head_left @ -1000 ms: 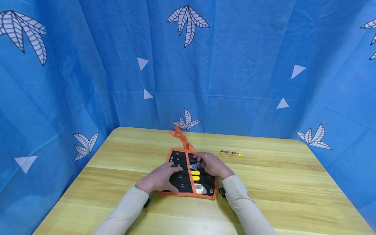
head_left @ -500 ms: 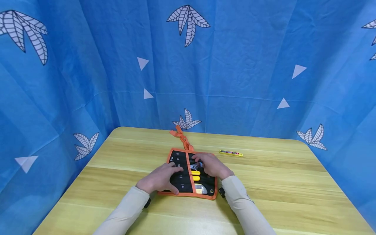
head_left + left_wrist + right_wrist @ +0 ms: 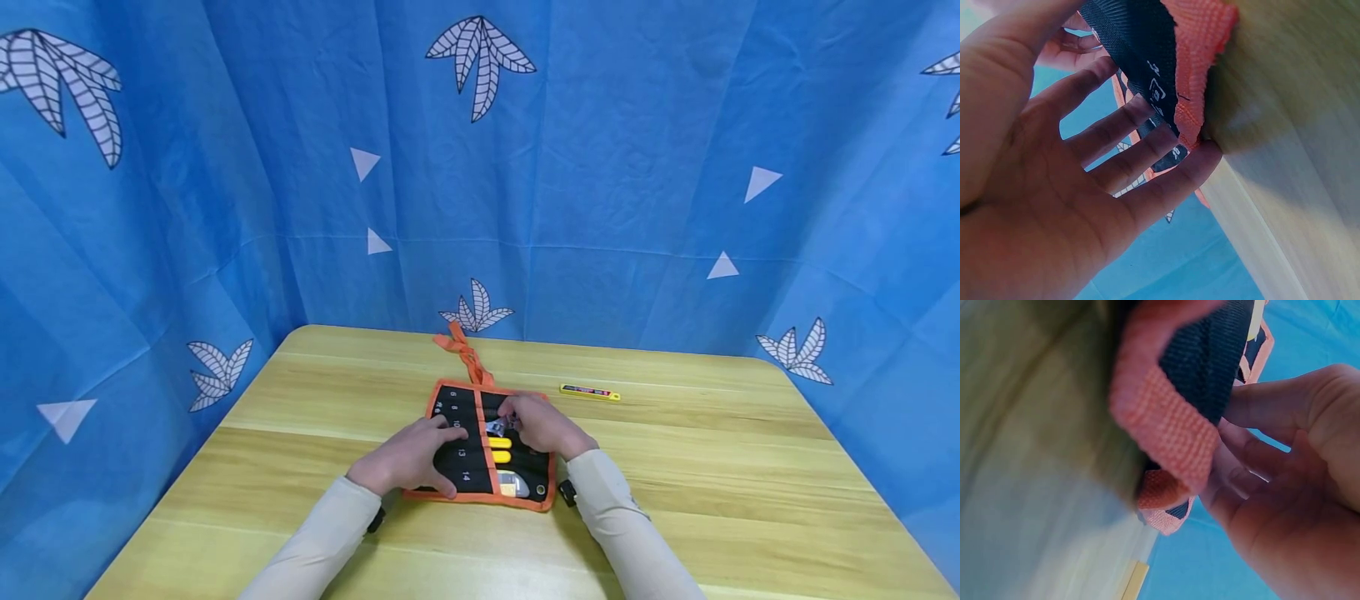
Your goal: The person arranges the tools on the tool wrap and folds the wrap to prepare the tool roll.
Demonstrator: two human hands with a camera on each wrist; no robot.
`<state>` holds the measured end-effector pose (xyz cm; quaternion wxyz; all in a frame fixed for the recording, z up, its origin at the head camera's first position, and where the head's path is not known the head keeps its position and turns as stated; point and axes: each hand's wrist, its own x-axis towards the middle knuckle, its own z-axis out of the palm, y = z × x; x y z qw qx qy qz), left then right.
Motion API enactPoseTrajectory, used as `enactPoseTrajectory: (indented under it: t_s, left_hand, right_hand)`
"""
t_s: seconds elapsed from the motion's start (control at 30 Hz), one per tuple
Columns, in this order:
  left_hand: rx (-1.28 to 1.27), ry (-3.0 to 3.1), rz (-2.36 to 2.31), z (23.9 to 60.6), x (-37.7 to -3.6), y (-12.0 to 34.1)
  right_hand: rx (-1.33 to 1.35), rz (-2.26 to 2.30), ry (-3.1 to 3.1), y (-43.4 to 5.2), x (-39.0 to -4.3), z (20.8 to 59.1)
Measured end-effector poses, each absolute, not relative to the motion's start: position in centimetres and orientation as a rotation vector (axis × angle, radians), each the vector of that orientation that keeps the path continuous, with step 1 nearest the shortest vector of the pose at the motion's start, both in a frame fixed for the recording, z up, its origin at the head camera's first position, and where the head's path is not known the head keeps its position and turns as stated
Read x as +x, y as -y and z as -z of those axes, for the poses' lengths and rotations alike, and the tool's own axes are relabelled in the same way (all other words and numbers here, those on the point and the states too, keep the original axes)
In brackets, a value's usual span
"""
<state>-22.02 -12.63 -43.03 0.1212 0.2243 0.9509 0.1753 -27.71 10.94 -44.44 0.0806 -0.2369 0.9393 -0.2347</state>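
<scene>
Head view, sleeves: two pale sleeves (image 3: 330,525) come in from the near edge, one per arm.
Surface: light wooden surface (image 3: 712,483), blue cloth with leaf and triangle prints behind it and at both sides.
Tool roll: black tool roll (image 3: 465,462) with orange trim, spread flat near the middle of the surface, white size numbers on its left pockets.
Left hand: left hand (image 3: 408,457) lies palm down on the left half of the roll; its fingers (image 3: 1147,147) are straight and a little spread, pressing the fabric, holding nothing.
Yellow handles: two yellow tool handles (image 3: 500,449) sit in the right pockets, just beside the right hand; a further tool (image 3: 513,483) with a yellow and grey body lies in the nearest pocket.
Right hand: right hand (image 3: 543,425) rests on the right half of the roll; its fingers (image 3: 1266,403) are bent, the tips at a silvery tool (image 3: 495,427) in a middle pocket. Whether they pinch it I cannot tell.
Tie ribbon: orange ribbon (image 3: 465,354) trails from the far edge of the roll toward the cloth.
Far right: slim yellow blade case (image 3: 589,392) lies alone, well apart from the roll.
</scene>
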Motion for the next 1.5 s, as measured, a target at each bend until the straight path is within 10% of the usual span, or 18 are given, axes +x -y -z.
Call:
enactPoseTrajectory:
  t_s: [1.5]
  left_hand:
    - [0.621, -2.781, -0.476, 43.2, -22.2, 12.6]
  right_hand:
    - [-0.67, 0.889, -2.84, -16.8, -29.3, 43.4]
